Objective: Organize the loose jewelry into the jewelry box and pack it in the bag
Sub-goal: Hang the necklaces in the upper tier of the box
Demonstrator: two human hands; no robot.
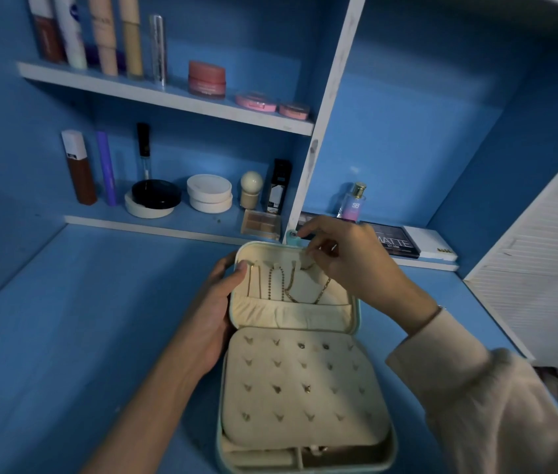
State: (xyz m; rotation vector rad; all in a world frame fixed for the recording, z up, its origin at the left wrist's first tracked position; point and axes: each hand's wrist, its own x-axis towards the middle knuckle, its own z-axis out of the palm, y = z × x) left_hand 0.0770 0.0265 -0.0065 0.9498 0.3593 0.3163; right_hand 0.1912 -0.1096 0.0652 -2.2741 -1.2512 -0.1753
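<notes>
Right hand (349,265): it comes in from 4 o'clock in a beige sleeve (476,388) and is over the top right part of the lid. The fingers are curled, and the thumb and forefinger are pressed together on the upper end of the gold chain (305,297), just under the lid's top rim.
Left hand (212,309): it comes in from 7 o'clock and holds the lid's left edge. The thumb lies on the cream lining inside and the other fingers go behind the lid.
Jewelry box (291,314): it is open on the blue desk (82,336), in the lower middle of the view. The lid is at 12 o'clock of the base and is tilted back.
Snap tab (293,236): it is teal, stands up from the lid's top rim and is just beside the right forefinger.
Other chains: a thin chain (253,282) and a beaded chain (276,282) hang inside the lid, at 9 o'clock of the gold chain. Their lower ends reach the lid's pocket.
Earring pad (305,405): it is cream, lies in the base and has rows of small holes. Some earrings (301,345) sit in them.
Shelves, at 11 o'clock of the box: a pink jar (206,78) stands above; a black compact (156,193) and white jars (209,191) stand below.
At 1 o'clock of the box: a perfume bottle (353,200) stands upright and a dark palette (390,239) lies flat behind the right hand.
</notes>
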